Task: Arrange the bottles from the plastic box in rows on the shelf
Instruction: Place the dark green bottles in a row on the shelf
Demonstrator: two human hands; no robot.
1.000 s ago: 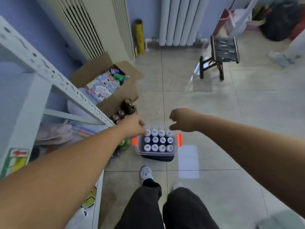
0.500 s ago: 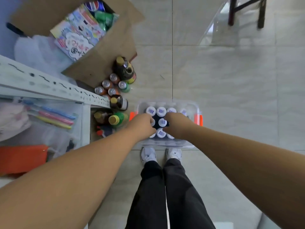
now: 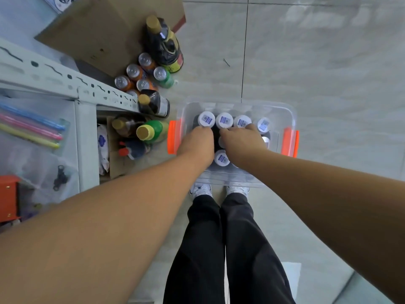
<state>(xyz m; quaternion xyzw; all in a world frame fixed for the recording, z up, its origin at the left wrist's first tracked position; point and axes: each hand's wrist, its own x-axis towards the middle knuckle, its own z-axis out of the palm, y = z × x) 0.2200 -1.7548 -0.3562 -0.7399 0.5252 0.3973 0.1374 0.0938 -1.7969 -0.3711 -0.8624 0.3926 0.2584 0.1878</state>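
Note:
A clear plastic box (image 3: pixel 292 119) with orange latches (image 3: pixel 173 137) stands on the floor tiles just in front of my feet. It holds several dark bottles with white caps (image 3: pixel 224 120), packed upright in rows. My left hand (image 3: pixel 197 144) reaches into the left side of the box, fingers curled down around a bottle in the middle row. My right hand (image 3: pixel 241 143) is beside it, fingers curled over another bottle there. Both gripped bottles are hidden under the hands. The white metal shelf (image 3: pixel 65 84) is at the left.
Several drink cans (image 3: pixel 133 72) and large dark bottles (image 3: pixel 163 47) stand on the floor between the shelf and a cardboard box (image 3: pixel 98 34). More bottles (image 3: pixel 153 130) stand close to the box's left latch. A bag of coloured sticks (image 3: pixel 30 126) lies on the shelf.
My head has tipped down and moved closer to the box. Both hands dropped from above the box onto the bottles and closed around them in the middle row.

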